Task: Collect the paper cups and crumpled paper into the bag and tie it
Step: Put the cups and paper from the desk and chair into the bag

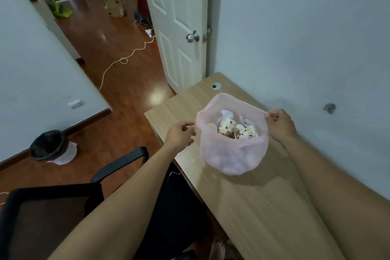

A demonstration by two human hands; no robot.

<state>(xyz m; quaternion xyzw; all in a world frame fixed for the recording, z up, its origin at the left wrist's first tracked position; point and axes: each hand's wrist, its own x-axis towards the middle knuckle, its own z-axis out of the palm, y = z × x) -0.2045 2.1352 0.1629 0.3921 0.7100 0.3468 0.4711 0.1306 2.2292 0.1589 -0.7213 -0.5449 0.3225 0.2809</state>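
- I placed everything off the pink plastic bag [232, 154]. The wooden desk [263, 207] lay under it, and the desk's cable hole [215, 86] sat just beyond its far rim.
- My left hand [181, 133] was at the bag's left rim, thumb and fingers curled and pinching the thin film there.
- My right hand [279, 123] was at the bag's right rim, pinched on the film the same way. Neither hand was free, and neither was nearer than the other (each was touching the rim).
- The bag sat between my hands with its mouth pointing up toward me. The stretched mouth's long axis ran left to right, from one pinch to the other.
- Inside the bag, the spotted paper cups [226, 129] lay tumbled at the middle, with white crumpled paper [226, 113] behind them toward the far rim.
- With cups and paper inside the bag, I judged the collecting largely done and the tying next.
- The tying turned on that left-right line. I reckoned the two pinched sides had to be drawn inward to meet above the cups, then crossed and knotted.
- I couldn't tell whether the bag's bottom rested on the desk or hung just above it. A shadow lay on the desk at the bag's near side.
- I judged the film thin enough to slip or tear under a hard pull, and dropping one side could tip the cups out.
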